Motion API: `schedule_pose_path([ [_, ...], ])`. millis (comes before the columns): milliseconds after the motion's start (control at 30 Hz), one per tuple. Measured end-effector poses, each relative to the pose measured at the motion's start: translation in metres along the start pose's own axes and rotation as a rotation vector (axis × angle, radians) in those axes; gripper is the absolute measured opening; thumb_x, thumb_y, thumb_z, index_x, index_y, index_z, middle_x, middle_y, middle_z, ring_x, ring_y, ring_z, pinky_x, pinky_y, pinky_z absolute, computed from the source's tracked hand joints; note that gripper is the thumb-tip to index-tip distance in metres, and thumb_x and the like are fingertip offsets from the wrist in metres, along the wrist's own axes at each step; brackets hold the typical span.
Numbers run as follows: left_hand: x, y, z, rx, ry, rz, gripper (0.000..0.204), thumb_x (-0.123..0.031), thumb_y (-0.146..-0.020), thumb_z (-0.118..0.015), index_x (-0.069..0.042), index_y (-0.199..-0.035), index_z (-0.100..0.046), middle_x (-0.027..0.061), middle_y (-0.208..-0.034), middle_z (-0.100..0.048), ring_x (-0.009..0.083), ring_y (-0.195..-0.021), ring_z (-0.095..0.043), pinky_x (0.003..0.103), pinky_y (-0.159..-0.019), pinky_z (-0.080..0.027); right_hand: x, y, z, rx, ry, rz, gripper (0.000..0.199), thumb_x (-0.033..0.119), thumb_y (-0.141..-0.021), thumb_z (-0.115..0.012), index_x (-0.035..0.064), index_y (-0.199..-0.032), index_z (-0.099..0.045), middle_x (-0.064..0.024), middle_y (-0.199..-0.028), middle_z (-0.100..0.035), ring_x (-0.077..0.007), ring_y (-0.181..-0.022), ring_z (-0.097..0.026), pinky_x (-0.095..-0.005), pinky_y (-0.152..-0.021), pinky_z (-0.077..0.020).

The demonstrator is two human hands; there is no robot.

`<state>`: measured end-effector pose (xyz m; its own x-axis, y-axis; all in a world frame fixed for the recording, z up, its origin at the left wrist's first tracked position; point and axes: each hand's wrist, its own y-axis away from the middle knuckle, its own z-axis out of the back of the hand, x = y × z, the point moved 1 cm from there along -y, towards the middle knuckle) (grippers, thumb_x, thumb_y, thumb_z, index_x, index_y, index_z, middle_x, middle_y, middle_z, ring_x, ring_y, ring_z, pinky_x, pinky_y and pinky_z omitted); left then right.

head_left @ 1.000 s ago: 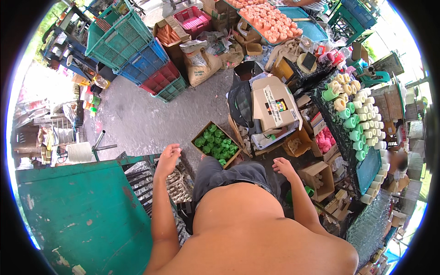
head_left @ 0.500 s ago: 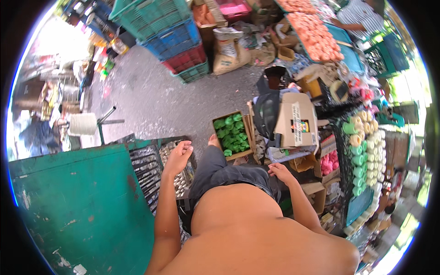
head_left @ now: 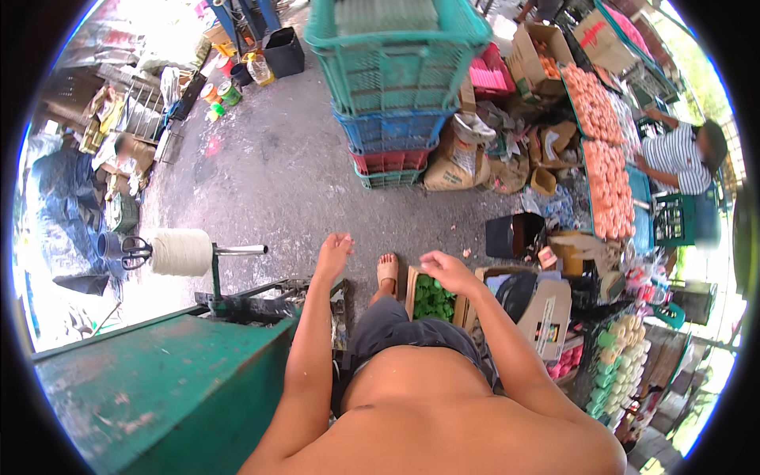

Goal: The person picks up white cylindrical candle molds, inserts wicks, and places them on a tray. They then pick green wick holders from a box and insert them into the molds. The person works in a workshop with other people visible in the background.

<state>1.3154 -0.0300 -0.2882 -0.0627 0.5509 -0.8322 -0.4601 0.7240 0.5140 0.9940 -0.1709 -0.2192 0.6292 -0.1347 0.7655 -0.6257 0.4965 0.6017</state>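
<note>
Both my arms reach forward over the floor. My left hand (head_left: 336, 252) is held in the air with loosely bent fingers, and nothing shows in it. It is just beyond the green metal machine (head_left: 174, 372), to the right of a cream thread spool (head_left: 181, 252) on a metal rod. My right hand (head_left: 447, 271) is also bare, fingers partly stretched and apart. Below it in the picture is a wooden box (head_left: 412, 291) of green pieces (head_left: 434, 301), partly hidden by the hand and forearm. My sandalled foot (head_left: 387, 271) stands on the floor between the hands.
Ahead rises a stack of plastic crates (head_left: 400, 71) beside a sack (head_left: 457, 162). Trays of orange pieces (head_left: 608, 190) lie at the right, where another person (head_left: 673, 154) in a striped shirt works. A cardboard box (head_left: 545, 317) and a black bin (head_left: 513, 236) stand nearer.
I have stepped forward, and the crates, spool and box of green pieces have shifted in view. My right hand has risen and reached forward over the box; the left also extends farther ahead.
</note>
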Motion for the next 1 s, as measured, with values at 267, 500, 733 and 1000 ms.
schedule_pose_path([
  [267,-0.056,-0.021,0.03,-0.134,0.251,-0.094,0.033,-0.021,-0.109,-0.064,0.005,-0.13,-0.064,0.0132,-0.116,-0.073,0.0201,-0.101,-0.071,0.036,-0.09,-0.057,0.187,-0.084,-0.006,0.156,-0.106,0.237,0.03,0.019,-0.109,-0.063,0.0015,-0.133,-0.065,-0.0095,-0.122,-0.073,-0.0181,-0.113,-0.069,-0.0348,-0.1,-0.0541],
  [500,-0.095,-0.007,0.08,-0.207,0.299,-0.053,0.034,-0.02,-0.11,-0.062,0.004,-0.134,-0.063,0.0154,-0.122,-0.072,0.022,-0.111,-0.071,0.037,-0.094,-0.057,0.274,-0.119,0.024,0.277,-0.086,0.335,0.029,0.017,-0.109,-0.062,0.0027,-0.134,-0.066,-0.008,-0.12,-0.074,-0.0172,-0.111,-0.069,-0.0343,-0.1,-0.0535],
  [733,-0.111,-0.034,0.138,-0.412,0.367,-0.063,0.033,-0.02,-0.11,-0.061,0.001,-0.134,-0.064,0.0145,-0.124,-0.073,0.0223,-0.113,-0.071,0.037,-0.094,-0.058,0.435,-0.109,0.128,0.423,0.165,0.68,0.033,0.016,-0.105,-0.066,0.0003,-0.135,-0.066,-0.0112,-0.118,-0.075,-0.0191,-0.112,-0.07,-0.0349,-0.097,-0.0539],
  [1000,-0.184,-0.105,0.181,-0.445,0.355,0.086,0.041,-0.033,-0.112,-0.057,-0.005,-0.141,-0.061,0.009,-0.129,-0.074,0.0183,-0.108,-0.071,0.036,-0.09,-0.051,0.496,-0.173,0.248,0.294,0.086,0.819,0.028,0.017,-0.102,-0.07,-0.0001,-0.125,-0.07,-0.0111,-0.107,-0.077,-0.0207,-0.105,-0.072,-0.0363,-0.095,-0.0551],
])
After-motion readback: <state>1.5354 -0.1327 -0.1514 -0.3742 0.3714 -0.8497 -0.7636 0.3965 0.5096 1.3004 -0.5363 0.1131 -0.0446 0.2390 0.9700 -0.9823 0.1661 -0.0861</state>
